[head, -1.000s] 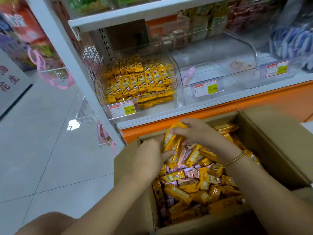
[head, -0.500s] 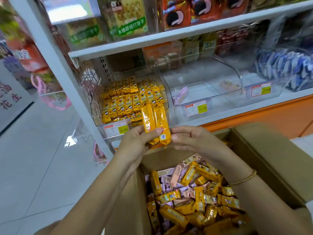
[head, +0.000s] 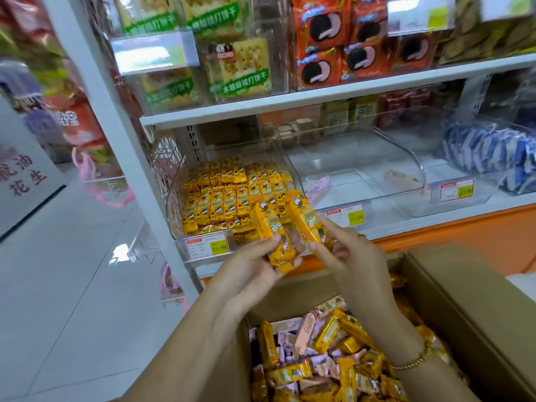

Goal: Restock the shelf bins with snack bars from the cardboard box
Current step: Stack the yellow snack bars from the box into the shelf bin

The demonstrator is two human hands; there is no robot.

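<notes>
My left hand (head: 255, 268) grips one yellow snack bar (head: 269, 227), and my right hand (head: 345, 256) pinches a second yellow snack bar (head: 304, 216) beside it. Both bars stand tilted just in front of the clear shelf bin (head: 174, 210), which is packed with rows of yellow bars. Below my arms the open cardboard box (head: 464, 303) holds a loose heap of yellow and pink bars (head: 327, 358).
To the right sits a nearly bare clear bin (head: 406, 158) with a pink bar (head: 319, 187) at its left wall, then a bin of blue packs (head: 490, 149). Cracker and cookie packs fill the upper shelf (head: 319, 97). A white shelf post (head: 116, 134) and tiled floor lie left.
Both hands have lifted the yellow bars out of the box and up toward the yellow bin. The two bars, held together before, are now split between the hands.
</notes>
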